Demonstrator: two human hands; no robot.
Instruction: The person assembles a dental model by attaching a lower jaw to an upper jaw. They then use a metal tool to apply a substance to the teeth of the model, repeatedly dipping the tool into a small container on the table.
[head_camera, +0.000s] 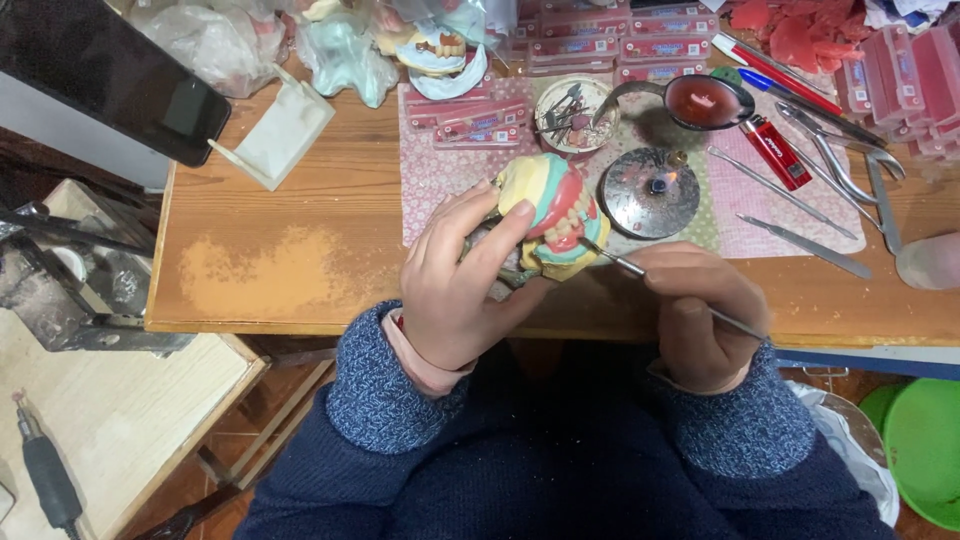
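Gripping denture model (553, 215) w/ left hand (462, 285); right hand (700, 310) clasps metal tool (640, 272), tip hidden.

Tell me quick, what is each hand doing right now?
Left hand: closed around the dental model.
Right hand: closed on a thin metal tool, tip at the teeth.

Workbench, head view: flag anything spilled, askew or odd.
A pale dusty patch is smeared over the wooden bench left of the left hand, like spilled powder. The small burner is lit near a lighter.
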